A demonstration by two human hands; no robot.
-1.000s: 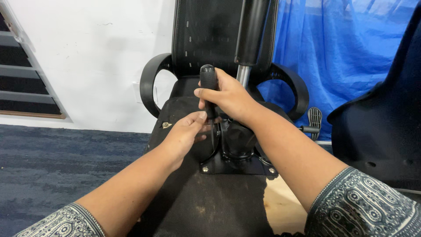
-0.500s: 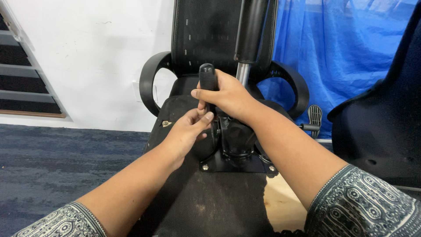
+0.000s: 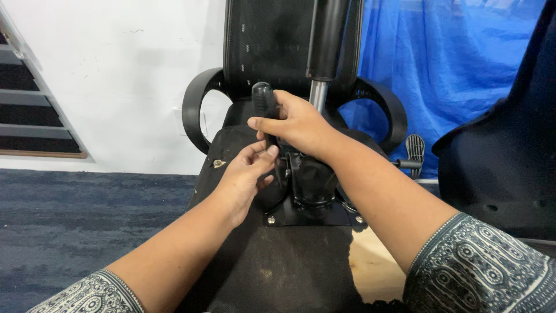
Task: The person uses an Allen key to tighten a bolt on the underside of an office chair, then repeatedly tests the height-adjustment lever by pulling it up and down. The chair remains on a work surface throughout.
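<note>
An office chair lies overturned, its black fabric seat underside facing me. My right hand grips the black handle of a screwdriver, held upright over the black metal mechanism plate. My left hand sits just below it, fingers pinched around the screwdriver's shaft near the plate. The chair's gas cylinder rises behind my right hand. The screwdriver's tip is hidden by my left hand.
The chair's two curved black armrests flank the black backrest. A blue tarp hangs at right, with another dark chair in front of it. A lever with a paddle sticks out right. Blue carpet covers the floor at left.
The screwdriver handle has tilted a little to the left in my right hand. My left hand has shifted slightly on the shaft.
</note>
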